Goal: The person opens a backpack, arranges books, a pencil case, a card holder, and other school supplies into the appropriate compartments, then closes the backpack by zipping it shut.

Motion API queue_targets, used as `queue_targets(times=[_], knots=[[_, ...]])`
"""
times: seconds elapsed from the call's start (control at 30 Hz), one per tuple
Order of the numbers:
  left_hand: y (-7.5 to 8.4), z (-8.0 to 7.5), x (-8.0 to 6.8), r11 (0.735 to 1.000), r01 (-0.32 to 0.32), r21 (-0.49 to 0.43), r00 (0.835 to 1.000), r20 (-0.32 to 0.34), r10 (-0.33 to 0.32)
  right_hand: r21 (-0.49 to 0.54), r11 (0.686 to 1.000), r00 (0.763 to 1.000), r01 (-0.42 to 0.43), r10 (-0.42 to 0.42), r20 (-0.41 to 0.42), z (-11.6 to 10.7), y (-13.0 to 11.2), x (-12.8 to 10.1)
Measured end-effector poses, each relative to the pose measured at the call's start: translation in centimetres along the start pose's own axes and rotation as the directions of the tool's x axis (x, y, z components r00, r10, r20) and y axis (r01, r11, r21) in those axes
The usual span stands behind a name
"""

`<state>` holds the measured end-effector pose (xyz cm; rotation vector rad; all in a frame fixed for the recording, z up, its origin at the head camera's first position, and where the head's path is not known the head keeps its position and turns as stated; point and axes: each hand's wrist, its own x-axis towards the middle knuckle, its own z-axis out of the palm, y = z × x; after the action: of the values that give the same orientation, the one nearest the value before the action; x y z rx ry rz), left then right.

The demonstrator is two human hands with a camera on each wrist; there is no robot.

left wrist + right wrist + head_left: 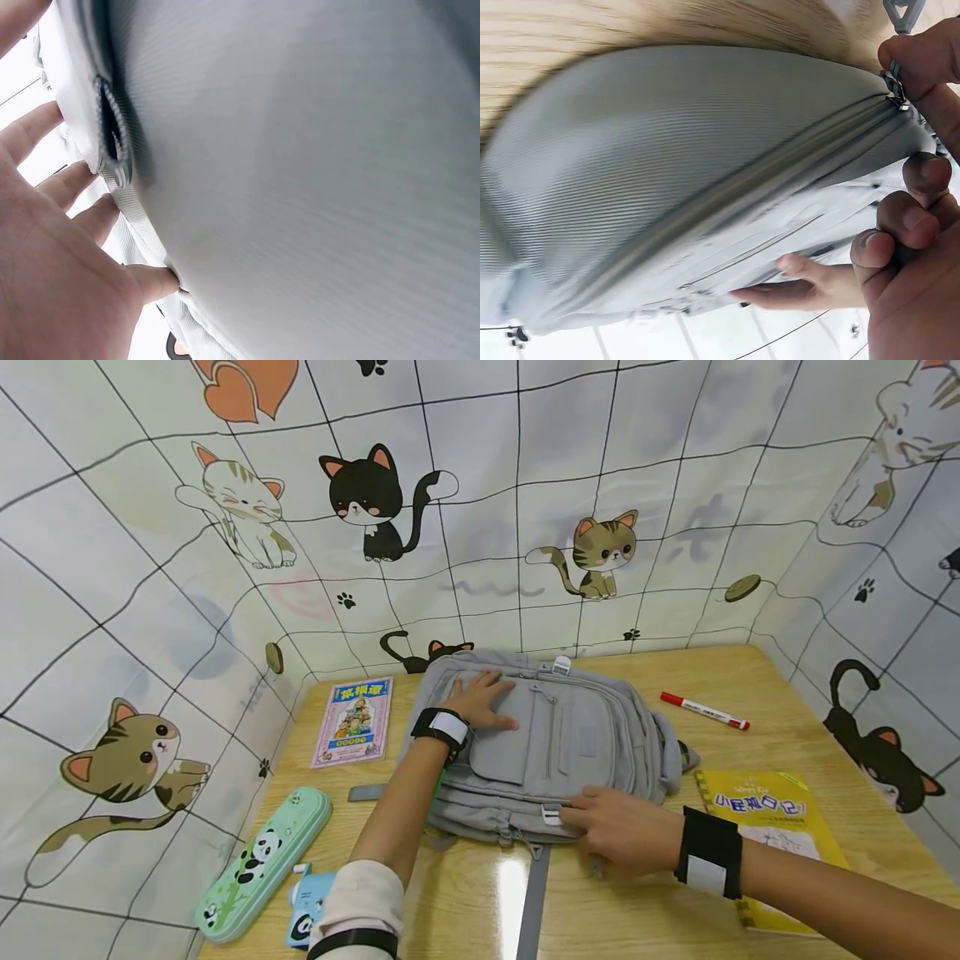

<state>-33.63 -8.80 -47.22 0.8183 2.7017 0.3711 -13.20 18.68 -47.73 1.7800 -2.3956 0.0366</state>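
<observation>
Rolled up the left forearm, a pale sleeve point(360, 893) crosses the bottom edge of the head view, which cuts it off, and covers part of a blue panda-printed gadget point(310, 902); what that gadget is cannot be made out. Beside it lies a mint-green panda pencil case point(262, 864). Mid-table, front panel up, a grey backpack point(588, 718) lies on the wooden tabletop point(667, 668), between a pink booklet point(352, 722) and a red-capped marker point(705, 710). Behind the right forearm, a yellow book point(765, 802) is partly hidden.

With fingers spread wide, the left hand point(480, 700) rests on the front pocket, gripping nothing. At the near edge, beside a white buckle point(551, 814), the right hand point(618, 827) is curled, and from the head its hold is hidden. Only the right wrist view shows thumb and finger pinching a zipper pull point(895, 71) at the end of a long zipper point(780, 157). Close-up grey fabric fills most of the left wrist view, where one zip end point(112, 139) shows by the fingers.
</observation>
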Motion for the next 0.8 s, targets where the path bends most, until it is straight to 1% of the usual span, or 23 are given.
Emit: queue_targets(times=[0.13, 0.2, 0.23, 0.33, 0.47, 0.57, 0.67, 0.73, 0.8], knots=[[-0.2, -0.2, 0.0, 1.000, 0.008, -0.001, 1.000, 0.007, -0.008, 0.025, 0.999, 0.999, -0.040, 0.040, 0.003, -0.6, 0.6, -1.4], [-0.4, -0.3, 0.0, 1.000, 0.013, 0.008, 1.000, 0.005, -0.013, 0.010, 0.998, 0.998, -0.057, 0.057, -0.008, -0.8, 1.0, -2.0], [-0.2, -0.5, 0.0, 0.999, 0.025, 0.029, 1.000, 0.013, -0.025, 0.005, 0.997, 0.997, -0.071, 0.072, -0.010, -0.9, 1.1, -2.3], [-0.5, -0.4, 0.3, 0.998, 0.037, 0.055, 0.999, 0.016, -0.037, -0.017, 0.995, 0.995, -0.103, 0.103, -0.011, -1.3, 1.7, -3.4], [-0.6, -0.4, 0.3, 0.998, 0.033, 0.049, 0.999, 0.014, -0.034, -0.048, 0.990, 0.991, -0.130, 0.128, -0.041, -1.6, 2.4, -5.0], [-0.4, -0.6, -0.1, 0.999, 0.026, 0.034, 1.000, 0.004, -0.026, -0.078, 0.986, 0.987, -0.150, 0.146, -0.065, -1.7, 3.0, -5.9], [0.0, -0.7, -0.4, 0.999, 0.026, 0.033, 1.000, 0.004, -0.026, -0.085, 0.981, 0.984, -0.173, 0.168, -0.059, -1.7, 3.3, -6.5], [0.4, -0.7, -0.3, 0.999, 0.017, 0.031, 1.000, 0.003, -0.018, -0.085, 0.980, 0.983, -0.179, 0.175, -0.056, -1.8, 3.2, -6.9], [1.2, -0.6, -0.2, 0.999, -0.002, 0.050, 1.000, 0.006, 0.002, -0.095, 0.978, 0.982, -0.185, 0.180, -0.062, -1.7, 3.0, -7.2]])
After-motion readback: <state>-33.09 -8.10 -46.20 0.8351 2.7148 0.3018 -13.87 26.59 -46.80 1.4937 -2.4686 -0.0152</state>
